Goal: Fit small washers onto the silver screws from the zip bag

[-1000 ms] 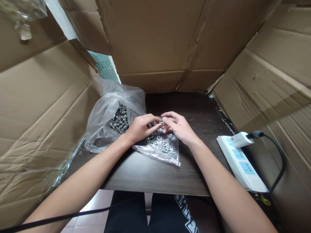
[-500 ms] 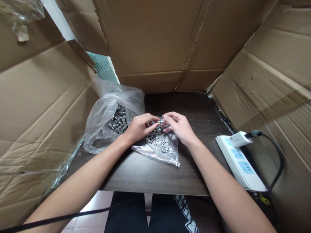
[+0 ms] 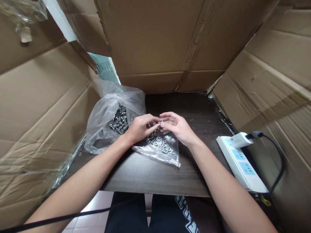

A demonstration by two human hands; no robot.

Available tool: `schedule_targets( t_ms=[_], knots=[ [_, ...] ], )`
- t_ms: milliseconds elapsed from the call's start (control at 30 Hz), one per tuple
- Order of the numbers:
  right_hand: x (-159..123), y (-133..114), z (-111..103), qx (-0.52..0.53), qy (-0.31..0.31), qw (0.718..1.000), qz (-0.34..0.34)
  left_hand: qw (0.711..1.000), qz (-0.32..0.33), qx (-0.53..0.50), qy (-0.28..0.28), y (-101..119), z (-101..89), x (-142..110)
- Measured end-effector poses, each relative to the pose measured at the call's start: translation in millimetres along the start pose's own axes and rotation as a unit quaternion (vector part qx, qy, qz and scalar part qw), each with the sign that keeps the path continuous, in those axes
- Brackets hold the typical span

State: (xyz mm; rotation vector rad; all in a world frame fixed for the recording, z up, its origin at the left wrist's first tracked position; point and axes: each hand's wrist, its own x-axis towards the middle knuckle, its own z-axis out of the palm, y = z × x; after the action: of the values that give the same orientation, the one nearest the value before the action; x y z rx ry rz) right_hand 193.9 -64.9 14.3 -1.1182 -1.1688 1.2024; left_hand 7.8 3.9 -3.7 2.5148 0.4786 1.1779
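My left hand (image 3: 141, 127) is closed in a pinch, thumb and forefinger on a small silver bolt (image 3: 160, 122). From the other side my right hand (image 3: 177, 126) meets it, its thumb at the bolt's end and its fingers curled behind. Whether a nut or washer sits on the bolt is too small to tell. Beneath both hands lies a flat clear zip bag (image 3: 155, 154) with loose washers, nuts and bolts on it. Left of my left hand, a larger cloudy plastic bag (image 3: 97, 119) stands open around a heap of bolts (image 3: 120, 121).
Cardboard walls (image 3: 160, 38) enclose the dark wooden table (image 3: 136, 176) at the back and sides. A white power strip (image 3: 243, 165) with a plugged-in white adapter (image 3: 241, 140) and black cable (image 3: 283, 158) lies at the right. A printed green sheet (image 3: 104, 66) shows behind the bags.
My right thumb has moved down and left along the bolt, and the right fingers have shifted slightly left. My left hand keeps its pinch. The bags have stayed put.
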Motion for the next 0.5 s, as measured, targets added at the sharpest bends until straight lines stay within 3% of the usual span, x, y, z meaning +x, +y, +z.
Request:
schedule_targets(
  t_ms=[167, 367, 500],
  knots=[
    [1.9, 3.8, 0.1, -0.077, 0.052, 0.995, 0.038, 1.0, -0.002, 0.01, -0.009, 1.9, -0.4, 0.6],
    [-0.1, 0.0, -0.4, -0.023, -0.005, 1.0, -0.003, 1.0, 0.003, 0.002, 0.0, 1.1, -0.6, 0.3],
    [1.0, 2.1, -1.0, -0.075, 0.05, 0.995, 0.029, 1.0, 0.004, 0.004, -0.001, 1.5, -0.1, 0.8]
  ],
)
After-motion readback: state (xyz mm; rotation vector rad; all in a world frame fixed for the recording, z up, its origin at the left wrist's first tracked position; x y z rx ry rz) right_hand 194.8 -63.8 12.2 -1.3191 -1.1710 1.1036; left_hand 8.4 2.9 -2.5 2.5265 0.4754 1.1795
